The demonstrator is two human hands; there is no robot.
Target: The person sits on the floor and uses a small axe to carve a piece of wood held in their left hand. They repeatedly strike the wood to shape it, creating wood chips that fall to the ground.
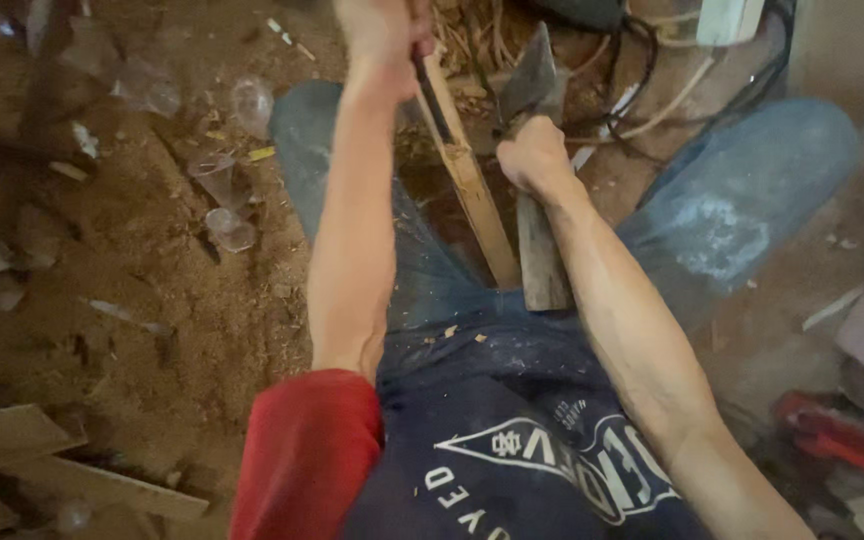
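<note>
— Dark blue cloth of the person's shirt [512, 470] fills the bottom of the view, with a red sleeve [302, 450] on the left arm. What are the hands doing past that?

— The left hand [382, 35] is up at the top edge, fist wrapped tight around the upper end of a long wooden strip [472, 190]. That strip slants down between the spread knees toward the lap. The right hand [537, 160] is clenched shut around the wooden handle [540, 255] of a hatchet, gripped high, just under the grey metal head [529, 80]. The head stands just beside the strip, near its upper part; whether the edge touches the wood I cannot tell.

— How would that strip handle?

— My guess: light, stiff, but thin enough to split or snap along the grain. It looks dry and rough rather than slippery. Holding it at the far top end, as now, keeps the fingers above the blade. The hatchet looks head-heavy, so the high grip near the head seems apt for short, controlled strokes.

— And around them?

— Blue jeans [742, 200] on both legs, dusted pale. Sawdust and chips cover the floor [212, 330]. Clear plastic cups [227, 225] lie to the left, wooden boards [82, 485] at lower left, tangled cables [652, 100] beyond the knees, something red [832, 435] at right, too blurred to name.
</note>
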